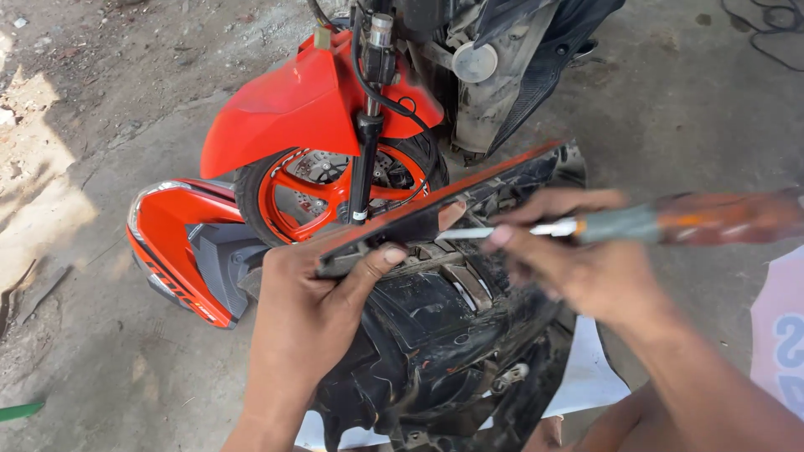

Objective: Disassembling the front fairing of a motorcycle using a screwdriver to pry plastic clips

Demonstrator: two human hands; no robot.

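This is a motorcycle repair spot set on bare, dusty concrete ground (109, 360), shown by the partly stripped scooter with its orange front wheel (322, 188), a detached orange body panel (180, 251) on the floor and a screwdriver (636, 224) at work.

hands (301, 310): 2 | screwdriver (636, 224): 1 | black fairing panel (444, 326): 1 | orange wheel (335, 188): 1 | loose orange panel (180, 251): seemingly 1

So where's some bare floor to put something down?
Bare concrete lies left of the orange panel and right of the screwdriver. It is crowded in the middle: wheel, black panel, both hands.
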